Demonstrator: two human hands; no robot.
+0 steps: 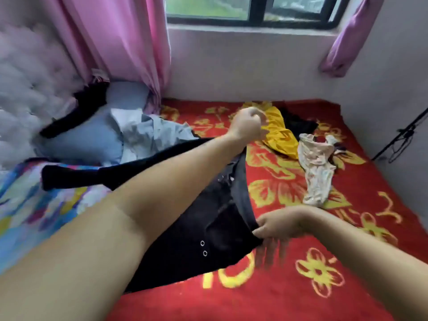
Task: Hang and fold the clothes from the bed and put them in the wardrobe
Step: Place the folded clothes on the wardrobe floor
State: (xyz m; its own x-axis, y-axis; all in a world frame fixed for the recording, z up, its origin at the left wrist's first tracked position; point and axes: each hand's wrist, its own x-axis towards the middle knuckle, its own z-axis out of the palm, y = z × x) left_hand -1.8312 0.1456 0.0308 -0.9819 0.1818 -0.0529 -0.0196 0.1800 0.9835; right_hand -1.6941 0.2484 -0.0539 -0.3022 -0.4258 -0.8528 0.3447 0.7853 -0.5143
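On the bed [289,297], her right hand [276,224] pinches the black garment's [196,239] edge, left hand [246,123] curled empty beyond it.

My left forearm [143,193] lies across the black garment [208,228] and hides its middle part. My left hand [246,125] is curled, but blur keeps me from telling whether it holds anything. The fingers [272,250] of my right hand [275,225] are smeared by motion at the garment's edge. The yellow garment [278,133] is partly behind my left hand. Another dark garment [297,122] beyond it is too shapeless to identify. The bed [289,297] runs off the bottom edge.
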